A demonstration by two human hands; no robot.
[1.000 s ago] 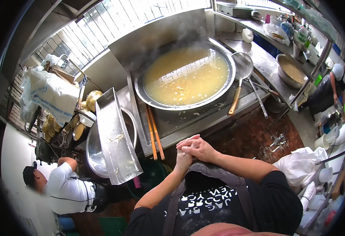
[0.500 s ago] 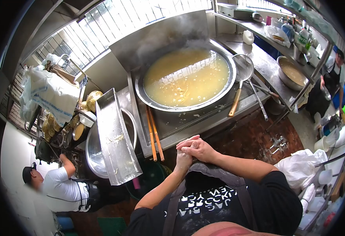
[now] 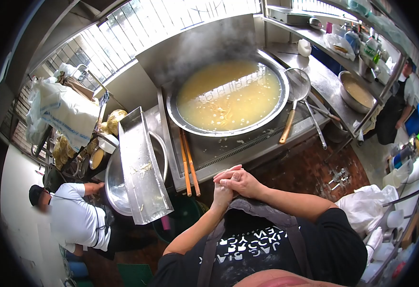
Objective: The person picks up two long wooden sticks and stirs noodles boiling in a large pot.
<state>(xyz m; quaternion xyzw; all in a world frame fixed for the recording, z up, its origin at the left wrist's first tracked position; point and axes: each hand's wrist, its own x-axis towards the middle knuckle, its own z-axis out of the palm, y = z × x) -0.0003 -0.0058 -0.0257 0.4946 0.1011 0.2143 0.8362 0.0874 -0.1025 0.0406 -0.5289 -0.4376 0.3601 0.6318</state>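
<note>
- Left hand (image 3: 222,192) and right hand (image 3: 248,184) clasp each other.
- Black shirt (image 3: 262,241) reads "JAG", upside down.
- Broth pan (image 3: 172,107) sits on stove (image 3: 214,155), ahead.
- Open floor (image 3: 310,173) beyond right forearm (image 3: 290,197).

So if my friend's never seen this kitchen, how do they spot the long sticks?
Find the huge pan of yellowish liquid in the middle. Look just below its left side, right of the long metal trough: two slim orange-brown sticks lie nearly side by side. They're a plain pair, while the strainer on the right has a round mesh head.
</note>
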